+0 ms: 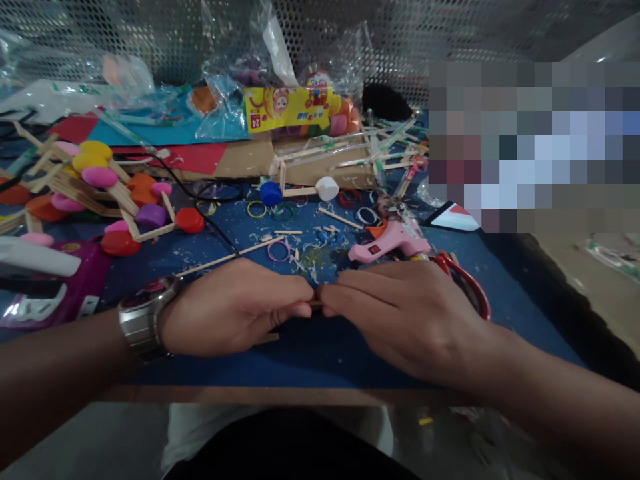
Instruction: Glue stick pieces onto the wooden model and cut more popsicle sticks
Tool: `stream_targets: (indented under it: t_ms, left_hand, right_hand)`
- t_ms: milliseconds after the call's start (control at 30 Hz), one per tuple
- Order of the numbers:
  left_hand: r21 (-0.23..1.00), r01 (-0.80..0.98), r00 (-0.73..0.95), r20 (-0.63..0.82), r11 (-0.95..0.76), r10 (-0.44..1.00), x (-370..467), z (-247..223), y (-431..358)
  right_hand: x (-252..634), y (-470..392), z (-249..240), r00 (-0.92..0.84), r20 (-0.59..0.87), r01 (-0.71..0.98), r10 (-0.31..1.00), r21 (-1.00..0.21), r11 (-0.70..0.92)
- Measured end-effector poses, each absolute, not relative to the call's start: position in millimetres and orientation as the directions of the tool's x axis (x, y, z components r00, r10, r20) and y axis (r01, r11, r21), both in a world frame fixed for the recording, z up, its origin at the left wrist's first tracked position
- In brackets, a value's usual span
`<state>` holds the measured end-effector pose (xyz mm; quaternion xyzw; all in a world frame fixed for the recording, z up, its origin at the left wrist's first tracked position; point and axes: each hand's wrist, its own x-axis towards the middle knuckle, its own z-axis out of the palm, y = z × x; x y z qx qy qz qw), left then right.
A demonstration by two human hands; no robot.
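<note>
With the left hand [225, 307], grasping by thumb and fingers a small brown piece [316, 303], mostly covered, perhaps of wood. With the right hand [415, 320], pinching at the other side of the same piece, the fingers curled closely together. Located between both fingertips, just above the near part of the blue table [320, 363]; not possible to tell the full shape. On the left wrist, a metal watch [145, 317]. Partly hidden under the left hand, a short flat strip [267, 339]; beyond the same hand, a long thin stick [225, 257], lying slantwise. Just beyond the right hand, a pink glue gun [387, 245], and beside the hand, a red loop handle [473, 287], partly covered. Farther in the middle, among pale scraps, a purple ring [269, 251] and other coloured rings. Behind these, a small stick frame [300, 193] with a blue cap [271, 193] at one side and a white cap [327, 188] at the other. To the left, many joined sticks with colourful round pieces [100, 177], near a purple and white object [60, 280]. At the back, brown cardboard [247, 160] and a clear bag with a yellow label [287, 110].
</note>
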<state>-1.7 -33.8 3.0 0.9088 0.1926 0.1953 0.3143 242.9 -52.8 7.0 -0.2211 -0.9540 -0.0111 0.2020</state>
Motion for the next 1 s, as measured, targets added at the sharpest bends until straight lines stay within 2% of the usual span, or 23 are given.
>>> stream_targets:
  t_ms: [300, 467, 667, 1000]
  left_hand:
    - [0.644, 0.231, 0.854, 0.225, -0.729, 0.47, -0.5, 3.4, -33.2]
    - [0.701, 0.19, 0.859, 0.221, -0.688, 0.462, -1.8, 4.1, -33.5]
    - [0.649, 0.239, 0.841, 0.233, -0.722, 0.489, 0.1, 3.5, -34.7]
    - [0.614, 0.313, 0.816, 0.216, -0.724, 0.536, 0.6, 3.4, -35.3]
  right_hand:
    - [242.1, -53.5, 8.0, -0.816, 0.387, 0.436, 0.43, -0.076, 0.897]
    - [241.8, -54.0, 10.2, -0.815, 0.394, 0.401, 0.425, -0.147, 0.904]
    - [242.1, -54.0, 7.5, -0.806, 0.387, 0.449, 0.447, -0.092, 0.889]
    - [241.2, -53.6, 3.7, -0.779, 0.371, 0.501, 0.506, -0.116, 0.857]
